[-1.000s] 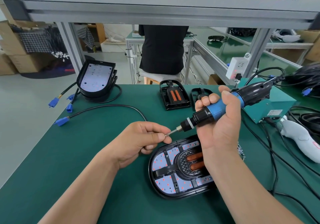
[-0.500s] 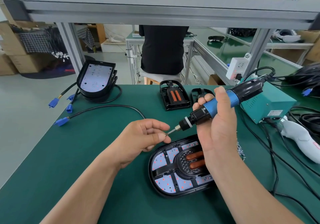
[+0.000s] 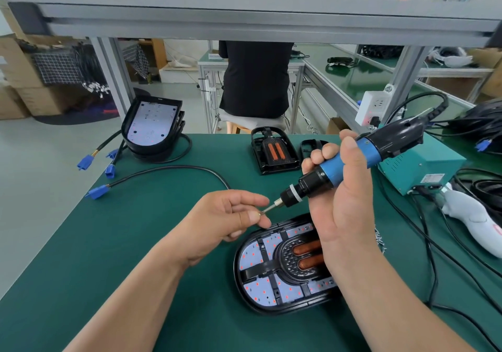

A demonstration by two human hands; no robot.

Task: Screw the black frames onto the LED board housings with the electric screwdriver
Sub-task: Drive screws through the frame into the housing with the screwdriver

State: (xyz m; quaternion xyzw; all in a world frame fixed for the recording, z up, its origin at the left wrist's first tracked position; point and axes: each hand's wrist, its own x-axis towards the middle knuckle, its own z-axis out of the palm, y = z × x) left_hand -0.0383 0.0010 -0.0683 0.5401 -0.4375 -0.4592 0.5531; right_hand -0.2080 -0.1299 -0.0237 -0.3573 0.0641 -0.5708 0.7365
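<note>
- Several LED board housings (image 3: 153,126) are stacked at the far left corner of the bench (image 3: 81,256), tilted so that the top board is shown. Black cables ending in blue connectors (image 3: 96,191) are trailed from them over the left edge.
- A left hand (image 3: 225,221) is held above the middle of the bench. Its thumb and forefinger are closed narrowly on a small screw (image 3: 260,213), which is set against the bit tip, and the other fingers are loosely curled.
- One LED board housing (image 3: 237,272) is laid flat near the front edge, just below both hands, with a black frame (image 3: 264,253) seated over its white panels. Red dots are seen on the panels, and two orange tubes in the centre.
- A black assembly (image 3: 274,150) with orange tubes is stood at the far edge, with a smaller black piece just beside it.
- An electric screwdriver (image 3: 330,164) is held slanted, bit down to the left, by the right hand (image 3: 342,210), whose fingers are wrapped round the blue barrel.
- A teal power box (image 3: 423,166) is set at the right edge, and a white tool (image 3: 472,221) is laid near it among black cords.
</note>
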